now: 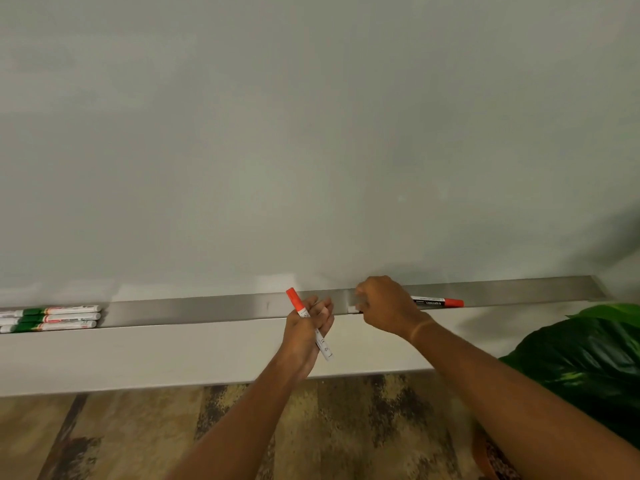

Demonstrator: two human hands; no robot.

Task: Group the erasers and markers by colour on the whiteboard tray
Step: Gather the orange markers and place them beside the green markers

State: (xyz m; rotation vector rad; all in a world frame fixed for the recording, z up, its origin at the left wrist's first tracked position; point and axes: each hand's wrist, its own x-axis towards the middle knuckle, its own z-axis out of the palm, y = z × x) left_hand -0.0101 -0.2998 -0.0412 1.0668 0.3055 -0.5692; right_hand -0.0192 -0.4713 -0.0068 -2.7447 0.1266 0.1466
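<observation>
At frame centre the left hand (pixel 306 329) grips 1 red-capped marker (pixel 308 322) upright. The right hand (pixel 386 306) curls closed over another red-capped marker (pixel 437 302) on the tray (pixel 207 308); 3 green markers (pixel 52 318) lie lower left.

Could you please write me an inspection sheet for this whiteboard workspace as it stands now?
Surface: metal whiteboard tray runs the width of the view below a blank whiteboard.
Job's things: three green markers lie side by side at the tray's left end; one red-capped marker lies on the tray beside the right hand; no erasers seen.
Clutter: nothing seen.
Grips: left hand holds a red marker below the tray's front edge, cap up; right hand is closed over something small and white on the tray, mostly hidden.
Cables: nothing seen.
Surroundings: large green plant leaf at right; wood-pattern floor below.
</observation>
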